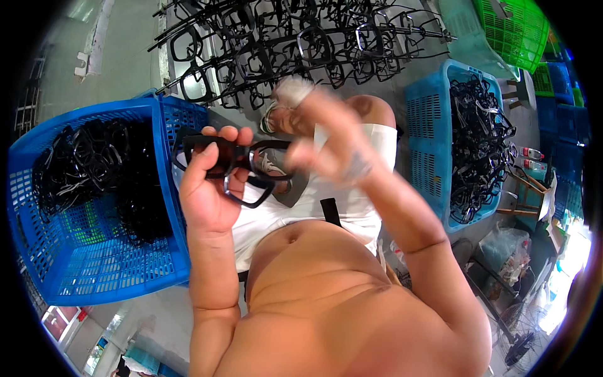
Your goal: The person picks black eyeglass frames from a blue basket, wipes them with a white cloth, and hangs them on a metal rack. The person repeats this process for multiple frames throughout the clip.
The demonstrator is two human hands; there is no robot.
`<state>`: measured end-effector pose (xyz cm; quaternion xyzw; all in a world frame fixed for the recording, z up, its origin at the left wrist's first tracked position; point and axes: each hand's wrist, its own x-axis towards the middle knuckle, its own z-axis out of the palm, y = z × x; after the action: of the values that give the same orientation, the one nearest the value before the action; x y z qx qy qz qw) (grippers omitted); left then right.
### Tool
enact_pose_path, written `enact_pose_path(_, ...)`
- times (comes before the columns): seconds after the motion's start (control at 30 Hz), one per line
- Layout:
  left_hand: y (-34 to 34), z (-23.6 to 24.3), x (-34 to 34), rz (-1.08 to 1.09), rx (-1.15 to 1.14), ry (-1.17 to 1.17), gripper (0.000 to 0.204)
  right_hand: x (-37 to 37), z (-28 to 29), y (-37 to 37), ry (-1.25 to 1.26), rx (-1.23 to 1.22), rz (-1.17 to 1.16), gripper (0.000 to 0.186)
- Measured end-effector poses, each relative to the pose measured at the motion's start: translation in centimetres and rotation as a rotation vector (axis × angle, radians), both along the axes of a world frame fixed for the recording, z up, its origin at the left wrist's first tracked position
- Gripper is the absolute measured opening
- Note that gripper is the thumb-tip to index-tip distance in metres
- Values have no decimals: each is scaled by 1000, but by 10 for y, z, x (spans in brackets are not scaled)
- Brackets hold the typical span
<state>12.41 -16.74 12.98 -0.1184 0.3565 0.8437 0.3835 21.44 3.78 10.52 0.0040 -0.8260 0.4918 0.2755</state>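
Note:
My left hand is closed round several black eyeglass frames, held above my lap. The frames overlap, with their rims sticking out to the right of my fingers. Just right of them, my right hand hovers apart, smeared by motion. A whitish wrapping covers a fingertip of that hand. Whether it holds anything cannot be made out.
At my left stands a blue plastic basket with dark eyeglass frames inside. A lighter blue basket at my right is heaped with more. Ahead, many frames hang on long rods. A green crate stands far right.

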Motion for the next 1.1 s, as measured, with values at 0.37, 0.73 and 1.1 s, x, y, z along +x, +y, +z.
enact_pose_path(0.37,12,-5,14,-40,355,-263,41,69,4,-45,-20,-294,279,28)
enact_pose_path(0.73,14,-37,-96,397,-533,523,37,35,15,129,-24,-370,-739,38)
enact_pose_path(1.1,52,-53,-177,-123,-753,488,24,-6,-30,212,-341,-646,-660,29)
